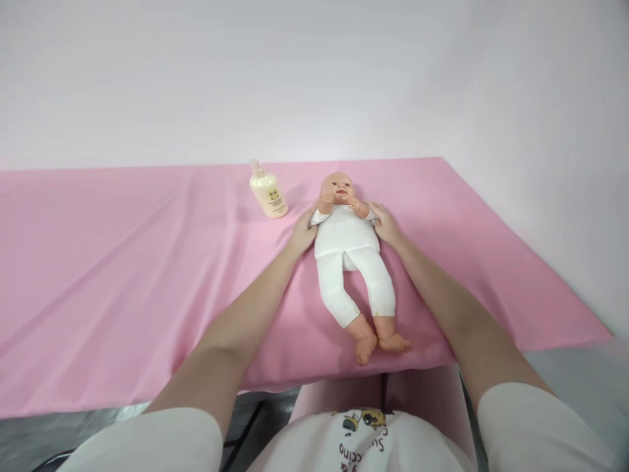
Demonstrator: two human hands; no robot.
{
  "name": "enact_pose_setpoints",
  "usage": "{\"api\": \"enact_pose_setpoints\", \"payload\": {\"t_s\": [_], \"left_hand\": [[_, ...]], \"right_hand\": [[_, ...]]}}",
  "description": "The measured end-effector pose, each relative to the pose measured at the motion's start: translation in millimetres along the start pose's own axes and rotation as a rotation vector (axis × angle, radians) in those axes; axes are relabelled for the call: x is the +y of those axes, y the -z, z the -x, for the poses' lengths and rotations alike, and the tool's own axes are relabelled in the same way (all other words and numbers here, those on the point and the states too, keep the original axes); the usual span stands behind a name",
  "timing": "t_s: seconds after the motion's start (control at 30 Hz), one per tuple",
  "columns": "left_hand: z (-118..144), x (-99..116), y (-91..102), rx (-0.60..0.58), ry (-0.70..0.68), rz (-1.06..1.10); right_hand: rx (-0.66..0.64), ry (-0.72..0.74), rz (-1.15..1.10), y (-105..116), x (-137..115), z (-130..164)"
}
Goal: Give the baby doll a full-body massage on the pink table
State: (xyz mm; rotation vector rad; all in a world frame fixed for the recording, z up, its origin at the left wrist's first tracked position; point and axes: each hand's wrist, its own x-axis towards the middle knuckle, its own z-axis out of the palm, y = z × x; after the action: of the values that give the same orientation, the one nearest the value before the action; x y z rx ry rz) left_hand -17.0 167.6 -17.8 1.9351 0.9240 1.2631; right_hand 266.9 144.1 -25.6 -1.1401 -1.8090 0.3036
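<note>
Both hands are partly hidden by the doll (351, 252) they flank. The left hand (302, 235) lies against the doll's shoulder and side, its fingertips tucked under or behind the white sleeve, so whether they curl round the body or only press flat cannot be told. The right hand (384, 223) rests against the other shoulder, fingers stretched toward the doll's raised arm; its palm side is out of sight, and its grip cannot be told either. Neither hand visibly lifts the doll.

The doll lies on its back near the middle of the pink sheet (122, 275), head toward the wall, bare feet toward the person and close to the sheet's near edge. It wears a white top and white trousers, and its small fists are drawn up to its mouth, covering the chin.

A cream bottle (268, 192) stands just left of the doll's head, tilted slightly, near the left hand but apart from it. Its label print is too small to read.

The sheet runs off the left of the view. At the bottom the person's white shirt (363, 439) is cut off, its printed lettering only partly legible, and the sleeves hide the upper arms. Nothing lies between the hands and the doll.
</note>
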Motion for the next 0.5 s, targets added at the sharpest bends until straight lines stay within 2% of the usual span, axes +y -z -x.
{"api": "enact_pose_setpoints", "payload": {"t_s": [0.1, 0.23, 0.37, 0.5], "left_hand": [[1, 2, 0.0, 0.026, 0.031, 0.001], [3, -4, 0.5, 0.112, 0.148, 0.009], [1, -18, 0.7, 0.237, 0.208, 0.091], [-3, -35, 2.5, 0.397, 0.234, 0.161]], "right_hand": [[0.008, -0.048, -0.036, -1, 3, 0], [0.059, -0.186, -0.176, -4, 9, -2], [0.179, -0.301, -0.323, -8, 20, -5], [0.277, -0.398, -0.325, -7, 36, -5]]}}
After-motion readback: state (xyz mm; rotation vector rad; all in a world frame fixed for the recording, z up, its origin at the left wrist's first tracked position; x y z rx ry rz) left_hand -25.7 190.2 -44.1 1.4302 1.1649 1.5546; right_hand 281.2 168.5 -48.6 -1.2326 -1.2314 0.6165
